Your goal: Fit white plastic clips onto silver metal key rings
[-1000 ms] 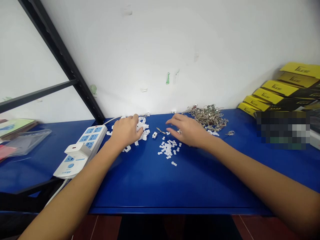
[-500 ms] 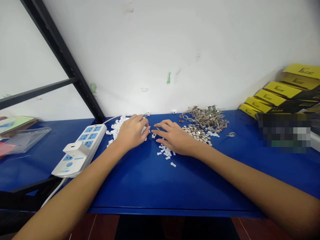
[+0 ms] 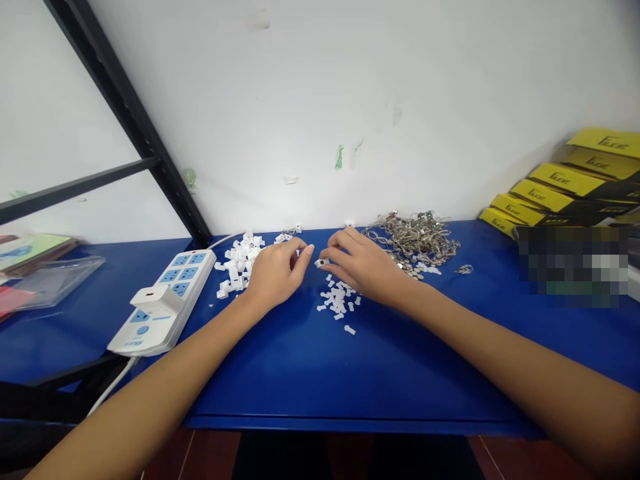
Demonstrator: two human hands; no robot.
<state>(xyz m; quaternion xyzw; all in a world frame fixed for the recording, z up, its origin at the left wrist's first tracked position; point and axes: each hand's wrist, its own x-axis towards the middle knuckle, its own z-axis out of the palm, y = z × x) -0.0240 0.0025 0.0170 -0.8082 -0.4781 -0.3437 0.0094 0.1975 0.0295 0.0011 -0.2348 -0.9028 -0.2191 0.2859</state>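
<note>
My right hand (image 3: 361, 263) pinches a small white plastic block with a dark spot (image 3: 320, 264) at its fingertips, a little above the blue table. Left of it, my left hand (image 3: 277, 270) is bent in, thumb and forefinger close together. Whatever they hold is hidden from view. Beside the left hand lies a pile of white plastic pieces (image 3: 239, 263). Small flat white tabs (image 3: 339, 298) are scattered below the right hand. Behind the right hand are round metal discs (image 3: 414, 269), partly covered by the wrist, and a tangled heap of metal-ended cords (image 3: 420, 233).
A white power strip (image 3: 167, 300) with a plugged-in adapter stands on the left. Yellow and black boxes (image 3: 565, 183) are stacked at the right. A black metal frame (image 3: 127, 113) rises at the left; a plastic sleeve (image 3: 65, 283) lies beyond it. One loose cord (image 3: 464, 269) lies right.
My right hand has taken hold of the small white block, which lay near its fingertips, and shifted slightly right. My left hand has moved right and nearer to me, uncovering more of the white pile.
</note>
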